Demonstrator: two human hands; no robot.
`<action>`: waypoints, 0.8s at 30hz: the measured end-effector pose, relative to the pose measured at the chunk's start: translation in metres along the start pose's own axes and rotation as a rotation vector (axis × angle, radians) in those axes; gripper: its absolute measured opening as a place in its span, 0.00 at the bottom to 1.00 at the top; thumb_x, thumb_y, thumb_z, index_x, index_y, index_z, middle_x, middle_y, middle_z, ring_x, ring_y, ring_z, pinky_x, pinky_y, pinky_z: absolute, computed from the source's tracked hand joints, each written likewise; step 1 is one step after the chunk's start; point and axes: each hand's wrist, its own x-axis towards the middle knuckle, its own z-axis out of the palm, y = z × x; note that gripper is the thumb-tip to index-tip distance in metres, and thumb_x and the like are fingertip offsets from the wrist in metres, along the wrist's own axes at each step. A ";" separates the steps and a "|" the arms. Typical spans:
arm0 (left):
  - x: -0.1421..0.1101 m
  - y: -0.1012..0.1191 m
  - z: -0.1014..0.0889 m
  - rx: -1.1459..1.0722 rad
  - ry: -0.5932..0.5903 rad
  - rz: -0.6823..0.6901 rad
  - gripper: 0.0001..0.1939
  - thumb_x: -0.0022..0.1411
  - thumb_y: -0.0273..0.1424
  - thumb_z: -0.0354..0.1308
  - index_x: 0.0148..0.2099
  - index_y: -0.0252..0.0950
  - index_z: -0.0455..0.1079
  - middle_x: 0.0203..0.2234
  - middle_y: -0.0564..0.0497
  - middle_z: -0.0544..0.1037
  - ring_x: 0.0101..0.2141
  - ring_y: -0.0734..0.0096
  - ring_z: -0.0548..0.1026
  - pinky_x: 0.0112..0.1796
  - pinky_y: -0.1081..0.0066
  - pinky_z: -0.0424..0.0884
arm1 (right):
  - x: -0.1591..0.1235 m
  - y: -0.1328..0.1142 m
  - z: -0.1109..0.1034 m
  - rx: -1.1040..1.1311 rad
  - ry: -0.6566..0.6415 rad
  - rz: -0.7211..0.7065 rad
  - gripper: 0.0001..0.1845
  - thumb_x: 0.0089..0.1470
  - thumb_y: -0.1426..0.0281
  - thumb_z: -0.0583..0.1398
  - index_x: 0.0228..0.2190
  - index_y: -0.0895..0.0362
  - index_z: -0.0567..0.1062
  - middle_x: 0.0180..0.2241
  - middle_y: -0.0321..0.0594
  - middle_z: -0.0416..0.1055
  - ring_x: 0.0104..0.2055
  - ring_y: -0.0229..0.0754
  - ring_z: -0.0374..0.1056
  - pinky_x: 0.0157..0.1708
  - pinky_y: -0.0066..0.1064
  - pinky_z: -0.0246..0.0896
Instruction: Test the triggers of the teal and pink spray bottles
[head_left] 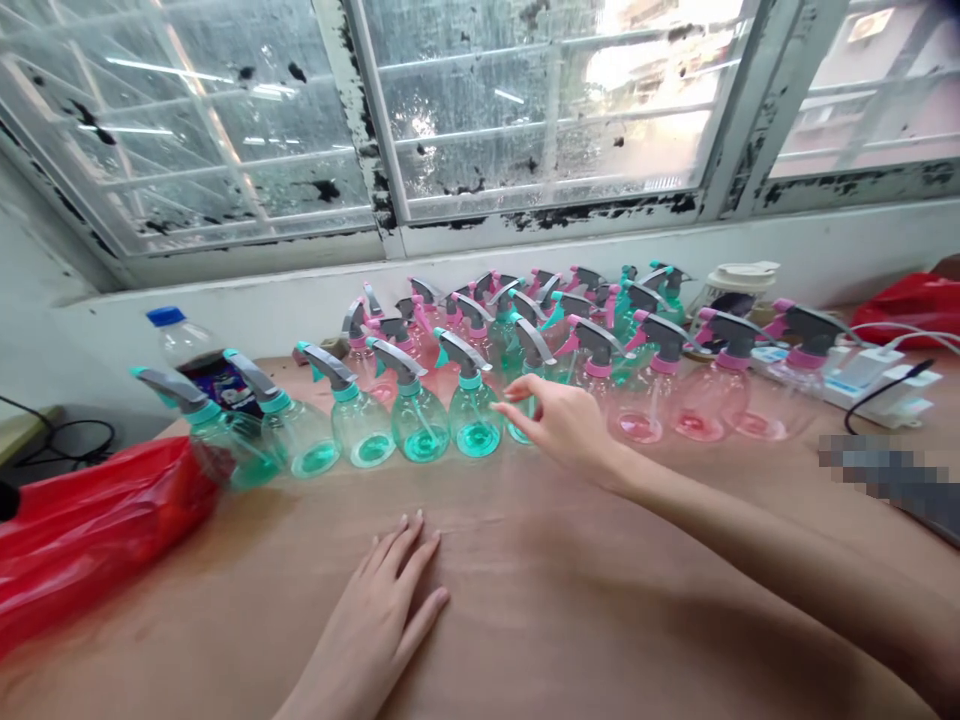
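My left hand [379,610] lies flat on the brown table [525,600] with its fingers stretched out, holding nothing. My right hand [559,420] reaches forward, fingers loosely apart, its fingertips close to a teal spray bottle [474,415] in the front row. Several small spray bottles with grey triggers stand in rows below the window. Teal ones fill the left side, among them one [417,410] beside the bottle near my fingers. Pink ones [645,395] stand to the right.
A red plastic bag [90,530] lies at the table's left edge. A clear bottle with a blue cap [187,355] stands behind the teal row. A white power strip with cables [870,385], a white jar [739,280] and another red bag [911,305] sit at the right.
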 end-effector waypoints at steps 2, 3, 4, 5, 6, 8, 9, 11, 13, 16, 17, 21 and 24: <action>0.000 0.000 -0.001 -0.011 -0.017 -0.011 0.28 0.69 0.48 0.46 0.64 0.39 0.64 0.64 0.42 0.63 0.63 0.46 0.62 0.58 0.42 0.62 | -0.008 0.014 -0.016 0.013 0.061 0.028 0.14 0.62 0.58 0.57 0.33 0.54 0.76 0.32 0.38 0.80 0.27 0.43 0.75 0.30 0.33 0.62; 0.001 0.000 -0.002 -0.017 -0.026 -0.019 0.28 0.69 0.48 0.46 0.64 0.40 0.64 0.64 0.42 0.63 0.63 0.46 0.61 0.58 0.42 0.62 | -0.011 0.021 -0.023 0.015 0.086 0.051 0.14 0.62 0.58 0.57 0.32 0.54 0.76 0.31 0.38 0.80 0.27 0.43 0.74 0.30 0.33 0.62; 0.002 0.001 -0.003 -0.027 -0.035 -0.027 0.28 0.69 0.49 0.46 0.64 0.40 0.64 0.64 0.42 0.63 0.63 0.46 0.61 0.58 0.43 0.62 | -0.013 0.028 -0.028 0.019 0.099 0.074 0.13 0.61 0.59 0.58 0.32 0.54 0.76 0.32 0.39 0.80 0.28 0.44 0.75 0.31 0.33 0.62; 0.005 0.003 -0.004 -0.040 -0.042 -0.036 0.28 0.69 0.49 0.46 0.64 0.41 0.64 0.65 0.42 0.62 0.63 0.46 0.61 0.58 0.43 0.62 | -0.013 0.034 -0.030 0.024 0.106 0.099 0.13 0.60 0.59 0.59 0.34 0.55 0.76 0.34 0.41 0.80 0.31 0.45 0.76 0.34 0.34 0.64; 0.009 0.006 -0.006 -0.057 -0.049 -0.043 0.28 0.69 0.49 0.46 0.64 0.41 0.64 0.65 0.42 0.62 0.63 0.47 0.61 0.58 0.44 0.63 | -0.012 0.038 -0.031 0.031 0.105 0.121 0.14 0.59 0.58 0.59 0.37 0.55 0.77 0.37 0.43 0.80 0.35 0.48 0.77 0.36 0.36 0.65; 0.020 0.012 -0.010 -0.097 -0.066 -0.051 0.28 0.69 0.48 0.45 0.64 0.41 0.62 0.64 0.41 0.63 0.62 0.48 0.62 0.58 0.46 0.64 | -0.008 0.045 -0.026 0.043 0.096 0.155 0.18 0.58 0.57 0.61 0.43 0.57 0.76 0.43 0.47 0.79 0.43 0.52 0.76 0.42 0.40 0.66; 0.027 0.015 -0.013 -0.115 -0.074 -0.050 0.27 0.70 0.47 0.45 0.65 0.41 0.62 0.64 0.41 0.63 0.62 0.50 0.63 0.57 0.48 0.65 | -0.006 0.046 -0.022 0.047 0.093 0.166 0.22 0.57 0.56 0.61 0.45 0.58 0.75 0.45 0.49 0.78 0.46 0.54 0.75 0.44 0.41 0.66; 0.044 0.020 -0.017 -0.138 -0.078 -0.041 0.26 0.71 0.45 0.45 0.65 0.40 0.61 0.62 0.41 0.65 0.61 0.52 0.64 0.57 0.50 0.66 | 0.000 0.047 -0.013 0.058 0.090 0.177 0.29 0.55 0.53 0.62 0.50 0.60 0.72 0.48 0.52 0.77 0.49 0.57 0.73 0.46 0.43 0.66; 0.061 0.023 -0.020 -0.138 -0.070 -0.025 0.26 0.71 0.44 0.46 0.65 0.40 0.60 0.61 0.40 0.66 0.60 0.52 0.65 0.56 0.52 0.66 | 0.005 0.045 -0.005 0.064 0.078 0.188 0.34 0.54 0.50 0.62 0.54 0.60 0.70 0.49 0.54 0.75 0.50 0.58 0.73 0.46 0.44 0.66; 0.083 0.026 -0.022 -0.116 -0.040 -0.007 0.26 0.71 0.44 0.46 0.66 0.40 0.59 0.59 0.39 0.67 0.59 0.52 0.66 0.55 0.53 0.67 | 0.012 0.041 0.003 0.031 0.027 0.209 0.36 0.54 0.49 0.62 0.55 0.60 0.68 0.50 0.57 0.74 0.51 0.60 0.72 0.45 0.44 0.67; 0.089 0.027 -0.023 -0.108 -0.037 -0.008 0.26 0.71 0.44 0.46 0.66 0.40 0.59 0.59 0.39 0.67 0.59 0.52 0.66 0.55 0.54 0.67 | 0.014 0.040 0.005 0.017 0.010 0.213 0.35 0.55 0.50 0.62 0.55 0.61 0.68 0.49 0.57 0.75 0.50 0.60 0.72 0.45 0.44 0.67; 0.101 0.033 -0.023 -0.070 -0.046 -0.068 0.28 0.71 0.44 0.45 0.66 0.36 0.59 0.55 0.38 0.70 0.56 0.50 0.67 0.55 0.53 0.65 | 0.019 0.040 0.007 -0.011 -0.041 0.192 0.30 0.56 0.55 0.62 0.53 0.63 0.70 0.46 0.57 0.76 0.48 0.59 0.73 0.44 0.43 0.66; 0.105 0.035 -0.020 -0.057 -0.038 -0.092 0.28 0.71 0.45 0.44 0.66 0.36 0.59 0.53 0.39 0.71 0.56 0.48 0.67 0.54 0.51 0.65 | 0.020 0.042 0.004 -0.027 -0.080 0.177 0.26 0.56 0.55 0.62 0.48 0.62 0.73 0.44 0.55 0.77 0.46 0.58 0.74 0.42 0.41 0.66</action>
